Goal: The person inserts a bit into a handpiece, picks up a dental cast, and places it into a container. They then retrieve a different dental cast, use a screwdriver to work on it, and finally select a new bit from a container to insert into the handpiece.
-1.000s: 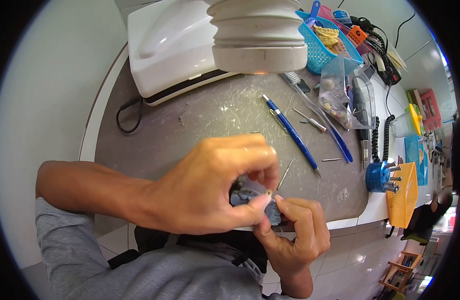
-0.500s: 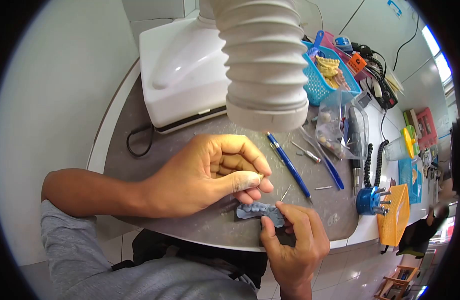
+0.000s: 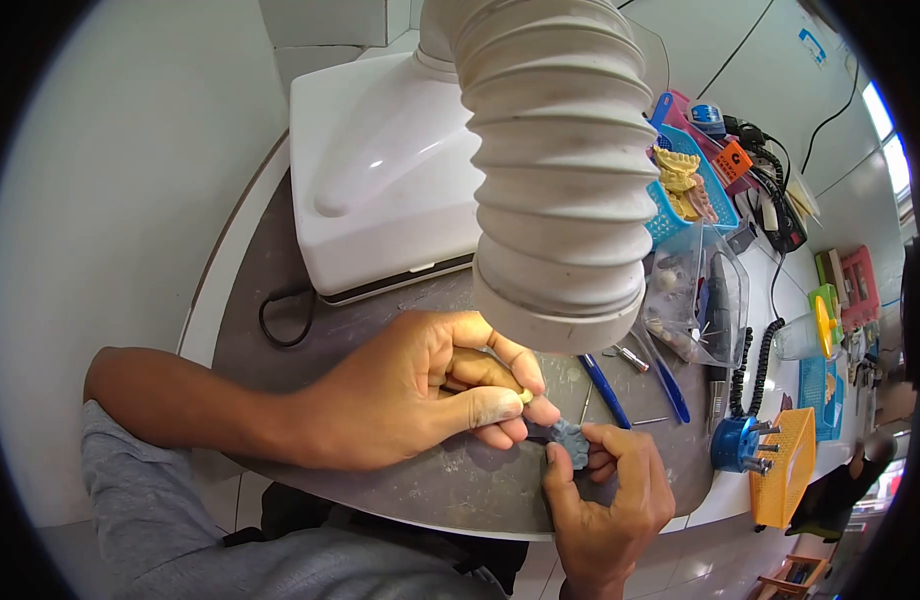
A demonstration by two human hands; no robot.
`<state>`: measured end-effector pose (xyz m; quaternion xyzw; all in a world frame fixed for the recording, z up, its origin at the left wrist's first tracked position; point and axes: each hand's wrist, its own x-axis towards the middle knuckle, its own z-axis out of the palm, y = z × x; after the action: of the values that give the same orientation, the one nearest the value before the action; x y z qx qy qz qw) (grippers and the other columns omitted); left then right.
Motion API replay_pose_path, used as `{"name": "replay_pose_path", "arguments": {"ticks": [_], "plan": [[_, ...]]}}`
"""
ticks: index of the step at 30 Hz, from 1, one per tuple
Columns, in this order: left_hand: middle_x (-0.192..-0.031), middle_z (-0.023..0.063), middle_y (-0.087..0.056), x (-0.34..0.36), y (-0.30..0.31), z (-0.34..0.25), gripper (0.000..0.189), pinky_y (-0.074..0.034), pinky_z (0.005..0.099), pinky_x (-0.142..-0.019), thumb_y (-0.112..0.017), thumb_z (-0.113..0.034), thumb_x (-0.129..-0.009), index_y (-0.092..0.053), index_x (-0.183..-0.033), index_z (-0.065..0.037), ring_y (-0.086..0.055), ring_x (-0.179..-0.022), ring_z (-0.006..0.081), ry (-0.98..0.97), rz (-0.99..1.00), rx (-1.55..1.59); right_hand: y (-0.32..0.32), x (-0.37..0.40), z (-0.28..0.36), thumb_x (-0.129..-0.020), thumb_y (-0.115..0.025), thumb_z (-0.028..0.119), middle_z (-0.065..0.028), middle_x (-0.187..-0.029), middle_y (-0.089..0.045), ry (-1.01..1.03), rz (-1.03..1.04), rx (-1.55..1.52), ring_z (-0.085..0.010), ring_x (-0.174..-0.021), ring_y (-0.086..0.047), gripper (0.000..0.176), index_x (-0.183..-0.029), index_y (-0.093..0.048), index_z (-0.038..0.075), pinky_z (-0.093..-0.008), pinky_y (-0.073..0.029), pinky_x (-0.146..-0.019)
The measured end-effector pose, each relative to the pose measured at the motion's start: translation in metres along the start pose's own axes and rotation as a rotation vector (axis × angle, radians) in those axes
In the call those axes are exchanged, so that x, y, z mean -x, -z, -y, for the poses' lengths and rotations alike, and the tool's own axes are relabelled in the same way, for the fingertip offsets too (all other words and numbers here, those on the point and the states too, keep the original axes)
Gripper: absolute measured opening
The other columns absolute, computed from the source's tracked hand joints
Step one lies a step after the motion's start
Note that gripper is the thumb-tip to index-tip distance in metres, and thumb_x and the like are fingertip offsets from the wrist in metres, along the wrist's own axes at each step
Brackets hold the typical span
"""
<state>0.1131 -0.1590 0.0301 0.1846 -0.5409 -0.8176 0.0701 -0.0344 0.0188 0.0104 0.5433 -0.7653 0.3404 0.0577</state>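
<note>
Between thumb and fingertips, my left hand (image 3: 435, 395) pinches a small pale yellow piece (image 3: 525, 396). My right hand (image 3: 615, 490) grips one end of a blue-grey dental model (image 3: 570, 442), with thumb and index finger on it. The model's other end is hidden behind the fingers of my left hand. Just beyond the hands, a blue pen (image 3: 605, 391) and a thin metal tool (image 3: 587, 402) lie on the grey work surface (image 3: 420, 495).
A white ribbed hose (image 3: 565, 180) hangs over the surface beside a white machine (image 3: 380, 170). To the right are a clear box (image 3: 695, 300), a blue basket (image 3: 665, 220), a blue holder with metal pins (image 3: 735, 444) and an orange basket (image 3: 785, 468). A person (image 3: 840, 495) is at the far right.
The camera view has shifted. The dental model has come up off the surface in my right hand, closer to my left hand, which now covers part of it.
</note>
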Motion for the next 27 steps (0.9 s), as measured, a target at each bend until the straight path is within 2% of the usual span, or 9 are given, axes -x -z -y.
{"name": "replay_pose_path", "arguments": {"ticks": [3, 6, 8, 13, 27], "plan": [[-0.113, 0.0160, -0.072, 0.000, 0.000, 0.002, 0.015, -0.060, 0.0285, -0.090, -0.058, -0.007, -0.103, -0.058, -0.115, 0.003, -0.069, -0.100, 0.0143, -0.030, 0.006, -0.002, 0.003, 0.000, 0.002, -0.067, -0.085, 0.001, -0.0079, -0.079, -0.063, -0.048, -0.031, -0.065, -0.0171, -0.063, -0.056, 0.033, -0.095, -0.068, 0.001, -0.0290, -0.045, -0.059], [-0.112, 0.0153, -0.071, 0.000, -0.001, 0.001, 0.014, -0.060, 0.0291, -0.090, -0.058, -0.007, -0.103, -0.058, -0.114, 0.002, -0.069, -0.099, 0.0141, -0.035, 0.007, 0.010, 0.011, -0.003, -0.005, -0.070, -0.083, 0.001, -0.0068, -0.079, -0.062, -0.045, -0.097, -0.034, -0.0148, -0.063, -0.055, 0.031, -0.096, -0.067, 0.000, -0.0278, -0.045, -0.060], [-0.111, 0.0147, -0.072, 0.000, -0.001, 0.002, 0.014, -0.060, 0.0294, -0.090, -0.059, -0.007, -0.103, -0.058, -0.113, 0.002, -0.069, -0.097, 0.0137, -0.043, 0.001, 0.005, 0.016, -0.007, -0.016, -0.072, -0.086, 0.006, -0.0082, -0.079, -0.063, -0.129, -0.171, 0.034, -0.0177, -0.063, -0.057, 0.030, -0.095, -0.068, 0.000, -0.0295, -0.046, -0.058], [-0.110, 0.0141, -0.072, 0.001, -0.001, 0.002, 0.012, -0.060, 0.0297, -0.088, -0.059, -0.006, -0.102, -0.058, -0.112, 0.001, -0.069, -0.095, 0.0133, -0.057, -0.002, -0.003, 0.019, -0.019, -0.039, -0.077, -0.081, 0.001, -0.0065, -0.077, -0.062, -0.274, -0.194, 0.088, -0.0140, -0.063, -0.054, 0.022, -0.094, -0.067, -0.002, -0.0277, -0.045, -0.059], [-0.105, 0.0118, -0.070, 0.000, -0.002, 0.003, 0.013, -0.062, 0.0291, -0.084, -0.062, -0.005, -0.101, -0.060, -0.111, 0.003, -0.069, -0.093, 0.0133, -0.074, 0.002, 0.021, 0.016, -0.019, -0.047, -0.080, -0.080, 0.002, -0.0064, -0.078, -0.065, -0.293, -0.193, 0.076, -0.0126, -0.061, -0.055, 0.022, -0.097, -0.067, -0.003, -0.0270, -0.046, -0.059]]}}
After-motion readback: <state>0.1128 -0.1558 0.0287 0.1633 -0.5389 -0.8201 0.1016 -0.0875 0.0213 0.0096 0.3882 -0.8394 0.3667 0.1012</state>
